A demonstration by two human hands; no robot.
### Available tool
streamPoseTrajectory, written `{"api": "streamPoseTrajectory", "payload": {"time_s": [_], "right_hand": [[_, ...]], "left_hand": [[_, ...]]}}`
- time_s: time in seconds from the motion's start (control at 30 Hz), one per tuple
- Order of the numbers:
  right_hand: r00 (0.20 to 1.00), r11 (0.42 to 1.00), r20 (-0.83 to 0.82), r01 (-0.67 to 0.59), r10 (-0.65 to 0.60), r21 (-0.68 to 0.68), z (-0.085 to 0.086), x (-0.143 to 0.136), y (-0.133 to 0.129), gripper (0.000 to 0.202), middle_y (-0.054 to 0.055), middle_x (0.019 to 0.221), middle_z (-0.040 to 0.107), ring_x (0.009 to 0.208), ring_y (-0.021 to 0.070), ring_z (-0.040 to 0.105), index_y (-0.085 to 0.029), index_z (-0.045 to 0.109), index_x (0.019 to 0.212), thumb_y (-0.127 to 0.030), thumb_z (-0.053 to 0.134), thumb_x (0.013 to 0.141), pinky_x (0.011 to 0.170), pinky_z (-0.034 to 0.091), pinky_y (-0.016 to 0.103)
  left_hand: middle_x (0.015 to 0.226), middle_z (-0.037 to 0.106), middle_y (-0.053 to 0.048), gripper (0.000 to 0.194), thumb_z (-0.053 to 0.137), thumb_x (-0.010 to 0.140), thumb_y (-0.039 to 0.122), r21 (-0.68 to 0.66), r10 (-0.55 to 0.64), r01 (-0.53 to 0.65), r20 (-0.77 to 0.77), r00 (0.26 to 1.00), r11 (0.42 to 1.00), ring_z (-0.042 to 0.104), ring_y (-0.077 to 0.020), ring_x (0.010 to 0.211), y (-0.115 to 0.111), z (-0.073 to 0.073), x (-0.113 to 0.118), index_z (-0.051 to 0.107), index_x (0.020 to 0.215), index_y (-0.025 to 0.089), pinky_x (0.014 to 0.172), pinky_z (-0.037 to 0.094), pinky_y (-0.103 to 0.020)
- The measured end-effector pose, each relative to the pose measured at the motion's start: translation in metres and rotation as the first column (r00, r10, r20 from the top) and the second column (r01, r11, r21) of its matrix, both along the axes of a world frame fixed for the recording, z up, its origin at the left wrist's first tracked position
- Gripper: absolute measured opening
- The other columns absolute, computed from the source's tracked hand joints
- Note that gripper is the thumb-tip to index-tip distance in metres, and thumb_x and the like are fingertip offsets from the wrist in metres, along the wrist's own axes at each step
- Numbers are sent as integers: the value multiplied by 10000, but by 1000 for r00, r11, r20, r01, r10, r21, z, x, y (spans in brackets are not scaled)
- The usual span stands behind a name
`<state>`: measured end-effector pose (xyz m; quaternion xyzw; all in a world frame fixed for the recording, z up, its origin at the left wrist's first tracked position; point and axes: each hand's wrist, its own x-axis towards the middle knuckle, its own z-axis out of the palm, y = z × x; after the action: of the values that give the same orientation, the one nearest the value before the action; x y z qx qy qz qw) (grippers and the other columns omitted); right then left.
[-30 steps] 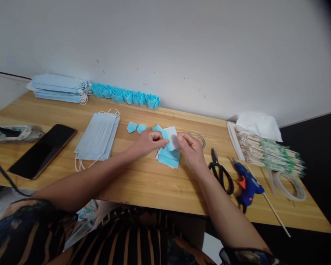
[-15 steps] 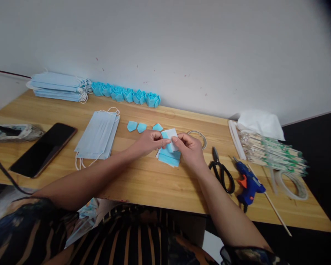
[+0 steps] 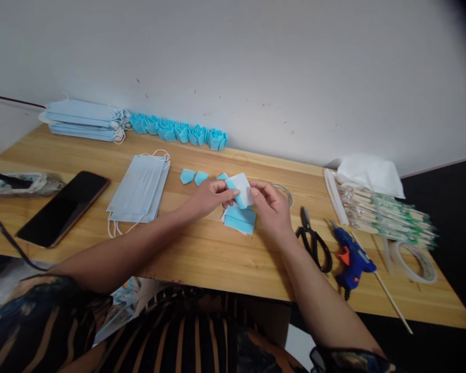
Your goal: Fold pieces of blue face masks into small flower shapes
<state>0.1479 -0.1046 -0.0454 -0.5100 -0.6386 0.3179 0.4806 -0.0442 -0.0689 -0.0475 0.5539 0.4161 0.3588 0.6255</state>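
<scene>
A small blue-and-white piece of fabric (image 3: pixel 241 187) is held up between my two hands, its white side mostly facing me. My left hand (image 3: pixel 213 197) pinches its left edge, thumb on top. On its right edge, the thumb and fingers of my right hand (image 3: pixel 271 204) are closed. Just below lies a small pile of blue fabric pieces (image 3: pixel 239 219) on the wooden table (image 3: pixel 217 264). Folded blue pieces with pointed ends (image 3: pixel 187 176) lie in a row behind my left hand, one partly hidden by the held piece.
Face masks (image 3: pixel 140 186), a phone (image 3: pixel 64 207) and a mask stack (image 3: pixel 83 120) are at left. Blue fabric flowers (image 3: pixel 178 131) line the wall. At right are scissors (image 3: pixel 314 239), a blue glue gun (image 3: pixel 353 259), tape (image 3: pixel 415 261) and wrapped sticks (image 3: pixel 388 215).
The held piece has been turned and opened flatter, showing more white. My right hand's fingers have shifted to its right edge. The whole view has moved slightly.
</scene>
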Motion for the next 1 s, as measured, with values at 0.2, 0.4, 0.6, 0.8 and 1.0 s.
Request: {"api": "streamPoseTrajectory", "payload": {"time_s": [0.2,0.4,0.6,0.8,1.0], "right_hand": [[939,904,340,-184,45,387,3,11,4,454,54,1385,662,1323,280,590,-337,632,1258,-97,525,888,1094,492,540],[851,846,525,-263,-23,463,-8,12,11,421,72,1454,586,1369,308,543,-346,639,1252,-99,568,919,1068,511,568],[870,863,493,-254,7,436,-9,10,11,219,64,1392,643,1327,301,575,-329,733,1073,-182,619,959,1038,527,546],[938,912,345,-160,22,377,-9,8,10,135,66,1236,731,1201,282,653,-286,769,940,-249,639,947,1019,519,527],[992,993,108,-72,61,98,-5,1,4,88,37,1003,772,961,223,716,-259,731,852,-331,699,890,897,556,409]], "left_hand": [[725,740,-30,197,795,823,253,-177,127,-81,265,956,981,664,-111,604,0,4,2,691,900,104,669,559,-263],[724,729,-25,267,821,814,302,-169,108,-56,317,942,984,676,-114,610,0,4,1,661,913,112,609,526,-240],[673,717,-36,322,788,827,381,-50,24,-14,215,976,999,682,-132,594,-1,3,-1,653,951,117,462,403,-200],[690,727,-27,428,826,747,386,-4,3,-2,155,988,1000,665,-131,566,-2,3,1,677,1035,107,418,376,-197],[653,721,-19,297,762,782,381,60,9,-14,88,996,998,609,-108,490,-4,4,1,659,916,137,435,411,-209]]}}
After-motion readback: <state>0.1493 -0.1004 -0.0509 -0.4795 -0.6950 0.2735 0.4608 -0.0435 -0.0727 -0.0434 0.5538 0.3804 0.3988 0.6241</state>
